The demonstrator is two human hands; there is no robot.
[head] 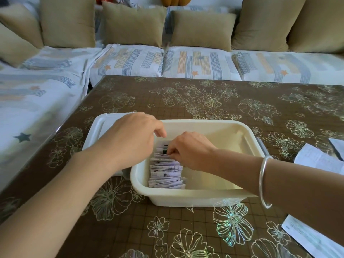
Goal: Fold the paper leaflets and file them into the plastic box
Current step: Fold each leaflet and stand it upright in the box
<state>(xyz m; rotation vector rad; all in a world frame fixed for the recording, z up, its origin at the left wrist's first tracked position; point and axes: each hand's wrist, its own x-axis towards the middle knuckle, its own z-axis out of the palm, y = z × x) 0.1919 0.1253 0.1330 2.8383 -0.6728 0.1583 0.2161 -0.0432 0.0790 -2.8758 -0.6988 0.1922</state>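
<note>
The folded leaflets (166,174) stand in a row along the left side of the plastic box (186,199) on the tabletop (167,97). My right hand (191,151) pinches the row's far end, fingers half buried. My left hand (130,135) curls down past the rim; whether it grips anything, I cannot tell. At right, loose sheets (316,159) are cut off by the edge.

Tan cushions (134,25) line a striped sofa (201,62) — floral brown table (204,101) before it.

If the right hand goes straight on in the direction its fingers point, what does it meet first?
Probably the left wall of the plastic box, just past the folded leaflets that the right hand pinches; depth is unclear.
</note>
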